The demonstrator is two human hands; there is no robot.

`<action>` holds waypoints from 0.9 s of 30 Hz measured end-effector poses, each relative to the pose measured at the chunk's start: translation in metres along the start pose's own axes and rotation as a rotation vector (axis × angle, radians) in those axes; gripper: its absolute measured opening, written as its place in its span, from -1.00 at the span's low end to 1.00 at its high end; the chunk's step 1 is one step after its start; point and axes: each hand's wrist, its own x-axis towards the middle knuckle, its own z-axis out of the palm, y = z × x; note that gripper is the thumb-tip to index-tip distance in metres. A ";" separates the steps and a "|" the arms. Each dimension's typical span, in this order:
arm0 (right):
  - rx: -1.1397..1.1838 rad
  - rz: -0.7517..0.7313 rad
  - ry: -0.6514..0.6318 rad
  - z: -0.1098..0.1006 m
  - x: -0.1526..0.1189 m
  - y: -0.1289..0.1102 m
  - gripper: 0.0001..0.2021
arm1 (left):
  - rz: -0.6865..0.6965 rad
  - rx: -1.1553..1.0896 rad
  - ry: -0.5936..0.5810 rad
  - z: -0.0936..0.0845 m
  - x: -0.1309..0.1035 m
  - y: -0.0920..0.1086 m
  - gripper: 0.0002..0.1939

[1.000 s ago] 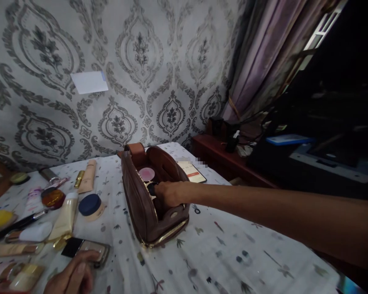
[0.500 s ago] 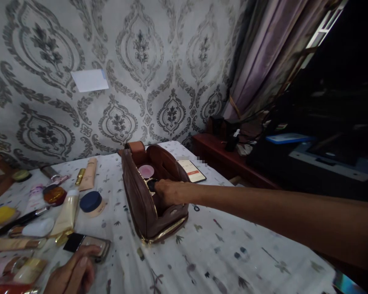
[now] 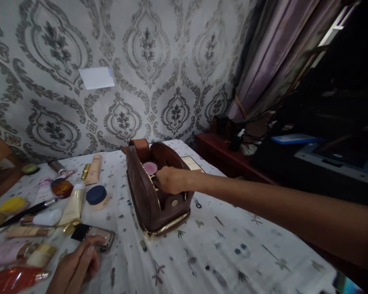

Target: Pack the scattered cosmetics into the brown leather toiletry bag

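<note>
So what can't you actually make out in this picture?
Head view only:
- Right hand: its fingertips are sunk in the brown bag, so whatever it holds is hidden.
- Phone: mostly behind the bag and the arm.
- Left hand: cut off by the bottom edge.
- Labels on the tubes: too small to read.

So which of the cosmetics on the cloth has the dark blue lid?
The short round jar, standing upright between the cream tube and the brown bag. The items around it are mostly tubes, sticks and flat cases.

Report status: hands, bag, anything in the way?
Right hand inside open brown bag, grip hidden. Left hand fingertips on compact. Bag upright on bedsheet; cosmetics to its left, apart.
</note>
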 end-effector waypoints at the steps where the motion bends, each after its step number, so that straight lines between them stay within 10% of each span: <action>1: -0.012 -0.021 0.019 -0.006 -0.003 -0.001 -0.73 | -0.003 -0.009 0.003 0.001 -0.001 0.002 -0.51; 11: -0.122 -0.026 -0.291 -0.009 -0.007 -0.010 -0.65 | 0.039 0.020 0.003 0.001 -0.001 0.001 -0.54; 27: 0.031 0.085 -0.256 0.008 0.002 -0.008 -0.58 | 0.083 0.068 0.038 0.003 -0.001 0.022 -0.55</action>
